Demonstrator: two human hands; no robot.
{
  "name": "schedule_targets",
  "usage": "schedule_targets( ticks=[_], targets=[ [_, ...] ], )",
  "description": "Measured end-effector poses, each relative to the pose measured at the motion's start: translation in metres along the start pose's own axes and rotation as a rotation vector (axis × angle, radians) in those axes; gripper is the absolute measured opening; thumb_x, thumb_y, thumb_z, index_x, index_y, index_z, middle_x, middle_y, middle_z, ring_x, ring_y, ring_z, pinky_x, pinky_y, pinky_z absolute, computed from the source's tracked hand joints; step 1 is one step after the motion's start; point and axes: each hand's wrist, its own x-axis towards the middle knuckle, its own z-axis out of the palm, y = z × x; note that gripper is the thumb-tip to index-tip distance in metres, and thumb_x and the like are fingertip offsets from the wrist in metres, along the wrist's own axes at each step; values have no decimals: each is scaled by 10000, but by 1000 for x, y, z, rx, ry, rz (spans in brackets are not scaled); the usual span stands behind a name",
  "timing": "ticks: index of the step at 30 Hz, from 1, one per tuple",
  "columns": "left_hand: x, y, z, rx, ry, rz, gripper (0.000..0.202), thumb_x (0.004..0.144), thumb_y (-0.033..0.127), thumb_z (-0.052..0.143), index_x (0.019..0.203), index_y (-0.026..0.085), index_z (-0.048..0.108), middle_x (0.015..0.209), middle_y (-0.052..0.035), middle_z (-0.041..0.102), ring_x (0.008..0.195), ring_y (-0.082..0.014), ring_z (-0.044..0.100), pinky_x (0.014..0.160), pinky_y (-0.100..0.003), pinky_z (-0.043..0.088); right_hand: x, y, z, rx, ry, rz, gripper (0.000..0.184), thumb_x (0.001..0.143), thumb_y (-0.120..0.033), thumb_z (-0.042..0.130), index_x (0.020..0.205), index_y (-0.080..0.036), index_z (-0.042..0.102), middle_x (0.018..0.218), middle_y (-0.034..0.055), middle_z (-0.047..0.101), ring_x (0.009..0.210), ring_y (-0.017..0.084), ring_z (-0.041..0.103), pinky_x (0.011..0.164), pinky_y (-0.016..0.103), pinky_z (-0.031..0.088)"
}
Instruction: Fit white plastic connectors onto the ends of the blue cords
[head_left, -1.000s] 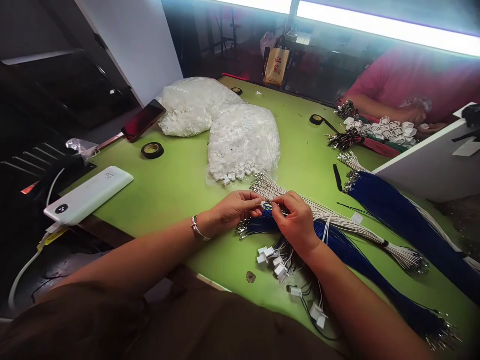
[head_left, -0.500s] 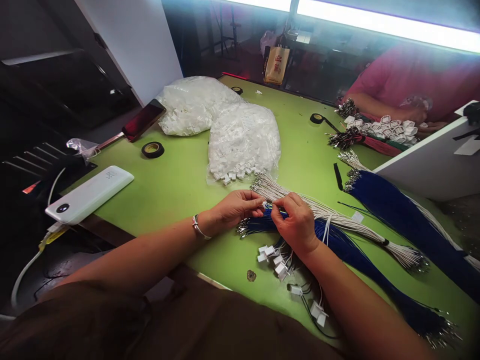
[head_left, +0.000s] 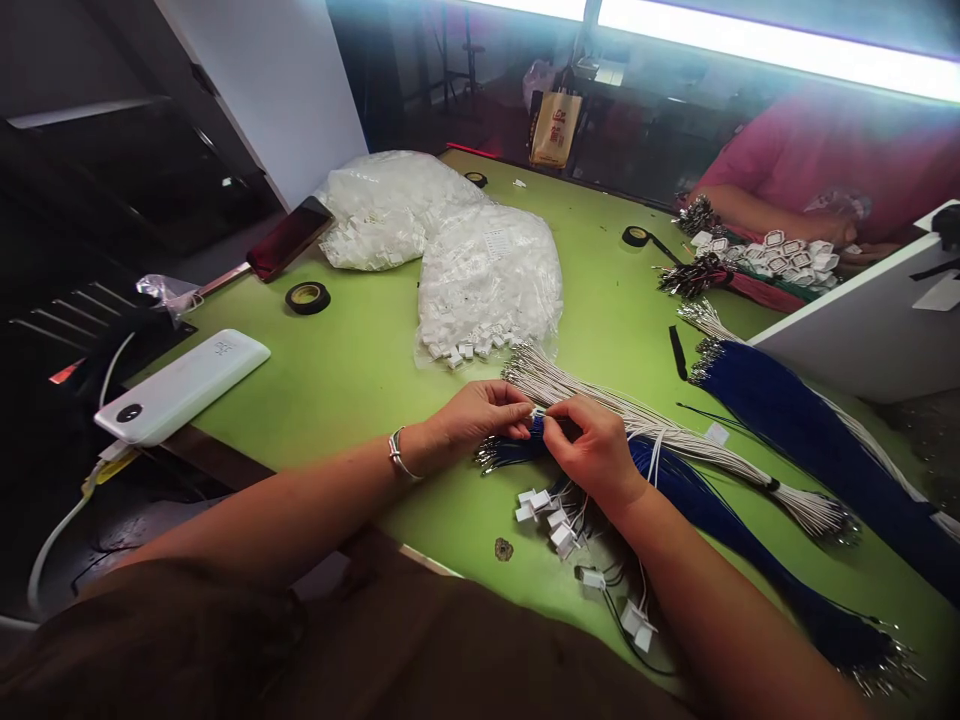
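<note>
My left hand (head_left: 491,412) pinches a small white plastic connector (head_left: 537,411) between thumb and index finger. Right beside it, the closed thumb and index finger of my right hand (head_left: 596,440) meet the connector's near side, gripping what looks like a thin wire end, mostly hidden. Under both hands lie a bundle of white wires (head_left: 675,440) with metal terminals and a bundle of blue wires (head_left: 705,520). Below my right hand, several white connectors on wires (head_left: 562,535) rest on the green table (head_left: 360,370).
Clear bags of white connectors (head_left: 491,285) stand beyond my hands. Black tape (head_left: 307,297), a white power bank (head_left: 184,387) and a phone (head_left: 289,238) lie leftward. More blue wires (head_left: 810,430) lie right, beside a grey panel (head_left: 862,330). Across the table, a person in pink (head_left: 810,160) handles parts.
My right fingertips have come up against the connector in my left hand, closing the small gap between them. The view has shifted very slightly; the table items stay put.
</note>
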Motion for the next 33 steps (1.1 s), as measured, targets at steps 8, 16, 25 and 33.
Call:
schedule_targets(
  ticks=[8, 16, 25, 33],
  targets=[
    [2, 0, 4, 112, -15, -10, 356, 659, 364, 873, 764, 92, 670, 588, -18, 677, 532, -73, 627, 553, -170, 514, 0, -2, 2, -51, -74, -42, 188, 792, -124, 533, 654, -201, 635, 594, -5, 588, 555, 125, 517, 573, 255, 414],
    [-16, 11, 18, 612, -11, 337, 46, 823, 187, 698, 812, 154, 728, 670, -9, 688, 560, -90, 576, 573, -223, 457, 28, 15, -25, 37, -292, 219, 226, 807, -186, 546, 847, -223, 765, 816, 19, 764, 744, 162, 685, 694, 265, 499],
    [-38, -18, 62, 1286, -279, 594, 185, 918, 163, 541, 848, 158, 712, 828, -58, 692, 746, -164, 631, 677, -263, 455, 64, 50, 5, -110, -496, 198, 186, 823, -194, 619, 840, -238, 800, 835, 35, 782, 733, 187, 683, 703, 306, 504],
    [-30, -62, 118, 1376, -354, 695, 127, 883, 211, 566, 892, 106, 636, 857, -101, 635, 703, -194, 599, 577, -312, 453, 77, 58, 23, -271, -283, 204, 229, 838, -162, 576, 879, -216, 795, 886, 64, 779, 824, 210, 693, 785, 324, 504]
  ],
)
